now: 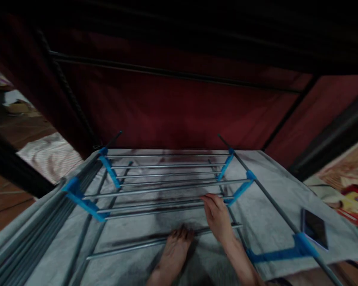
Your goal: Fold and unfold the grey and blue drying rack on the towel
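A rack of thin metal rods and blue plastic brackets lies in front of me on a grey-white cloth [274, 190]. Low in the middle, my left hand [176, 247] is closed over the loose-looking near metal rod [128, 249], its fingertips hidden. My right hand [217, 216] is to the right and farther forward, its fingers bent together at a metal rod [167, 205] of the rack's near tier. Blue brackets join the rods at the left [85, 204] and at the right [241, 190]. Another blue bracket [277, 254] sits at the lower right on a long side tube.
A phone [314, 228] lies on the cloth at the right. Several long metal tubes [52, 230] run along the left edge. Behind stands a dark red panel [181, 115] with a dark bar [167, 73] across it. Striped cloth [52, 153] lies beyond the left edge.
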Available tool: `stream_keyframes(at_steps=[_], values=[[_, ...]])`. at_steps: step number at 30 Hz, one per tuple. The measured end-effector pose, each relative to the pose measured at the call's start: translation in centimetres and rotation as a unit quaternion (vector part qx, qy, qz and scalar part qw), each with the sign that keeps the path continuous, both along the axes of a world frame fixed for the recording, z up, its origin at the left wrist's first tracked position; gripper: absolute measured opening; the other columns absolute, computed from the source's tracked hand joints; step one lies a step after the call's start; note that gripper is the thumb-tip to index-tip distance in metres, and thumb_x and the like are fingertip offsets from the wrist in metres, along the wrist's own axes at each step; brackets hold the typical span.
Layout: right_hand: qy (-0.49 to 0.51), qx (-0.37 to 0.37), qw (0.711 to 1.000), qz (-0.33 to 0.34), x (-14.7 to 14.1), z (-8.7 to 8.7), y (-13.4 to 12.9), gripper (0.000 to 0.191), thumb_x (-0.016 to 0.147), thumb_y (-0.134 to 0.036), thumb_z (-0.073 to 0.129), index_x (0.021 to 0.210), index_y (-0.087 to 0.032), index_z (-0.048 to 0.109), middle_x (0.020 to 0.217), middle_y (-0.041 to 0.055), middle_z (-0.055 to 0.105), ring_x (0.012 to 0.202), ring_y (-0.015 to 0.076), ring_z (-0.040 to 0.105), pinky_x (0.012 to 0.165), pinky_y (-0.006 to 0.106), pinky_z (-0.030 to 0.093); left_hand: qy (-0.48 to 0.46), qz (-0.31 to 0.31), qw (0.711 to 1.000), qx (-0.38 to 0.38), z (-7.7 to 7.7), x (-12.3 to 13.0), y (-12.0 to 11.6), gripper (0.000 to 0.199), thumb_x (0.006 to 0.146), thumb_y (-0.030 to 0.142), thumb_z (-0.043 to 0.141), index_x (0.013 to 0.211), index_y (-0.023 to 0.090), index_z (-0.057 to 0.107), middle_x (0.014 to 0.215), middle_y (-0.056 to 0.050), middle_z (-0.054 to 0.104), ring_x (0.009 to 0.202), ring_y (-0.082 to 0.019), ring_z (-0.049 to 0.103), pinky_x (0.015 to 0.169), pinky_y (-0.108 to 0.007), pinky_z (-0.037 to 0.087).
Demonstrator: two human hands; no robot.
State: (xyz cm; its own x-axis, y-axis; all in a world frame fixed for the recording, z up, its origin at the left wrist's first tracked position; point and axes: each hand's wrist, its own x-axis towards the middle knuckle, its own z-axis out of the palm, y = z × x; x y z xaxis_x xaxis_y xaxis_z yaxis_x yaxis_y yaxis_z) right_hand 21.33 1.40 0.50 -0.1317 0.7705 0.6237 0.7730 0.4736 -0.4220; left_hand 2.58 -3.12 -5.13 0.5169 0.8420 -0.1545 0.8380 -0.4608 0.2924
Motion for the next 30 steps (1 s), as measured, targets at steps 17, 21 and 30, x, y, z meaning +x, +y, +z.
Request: stream_keyframes(at_steps=[17, 21, 30], values=[[-0.172, 0.057, 0.981, 0.064, -7.9, 5.9, 1.9, 0.044, 0.091, -0.009, 0.05, 0.133, -0.022, 0.053, 0.132, 0.0077, 0.058, 0.122, 0.0211, 0.049, 0.111, 0.044, 0.035, -0.385, 0.301, 0.861, 0.142, -0.8, -8.8, 3.5, 0.029, 0.087, 0.044, 0.049, 0.094, 0.025, 0.07, 0.095, -0.007, 0.072, 0.09, -0.026, 0.068, 0.083, -0.042, 0.056], [-0.205, 0.048, 0.972, 0.107, -10.2, 6.7, 2.6, 0.043, 0.093, -0.01, 0.048, 0.135, -0.021, 0.05, 0.13, 0.0075, 0.06, 0.118, 0.0206, 0.052, 0.114, 0.045, 0.028, -0.476, 0.493, 0.701, 0.197, 1.5, -14.8, 4.9, 0.036, 0.076, 0.053, 0.059, 0.092, 0.021, 0.065, 0.086, -0.004, 0.067, 0.082, -0.025, 0.063, 0.082, -0.042, 0.052], [-0.287, 0.049, 0.951, 0.107, -12.9, 7.3, 5.1, 0.055, 0.085, 0.002, 0.045, 0.133, -0.022, 0.052, 0.106, 0.0049, 0.067, 0.095, 0.0212, 0.06, 0.091, 0.037, 0.044, -0.46, 0.573, 0.567, 0.373, 7.0, -19.4, 6.9, 0.055, 0.08, 0.029, 0.061, 0.132, 0.018, 0.048, 0.134, -0.014, 0.05, 0.126, -0.027, 0.049, 0.108, -0.041, 0.04]])
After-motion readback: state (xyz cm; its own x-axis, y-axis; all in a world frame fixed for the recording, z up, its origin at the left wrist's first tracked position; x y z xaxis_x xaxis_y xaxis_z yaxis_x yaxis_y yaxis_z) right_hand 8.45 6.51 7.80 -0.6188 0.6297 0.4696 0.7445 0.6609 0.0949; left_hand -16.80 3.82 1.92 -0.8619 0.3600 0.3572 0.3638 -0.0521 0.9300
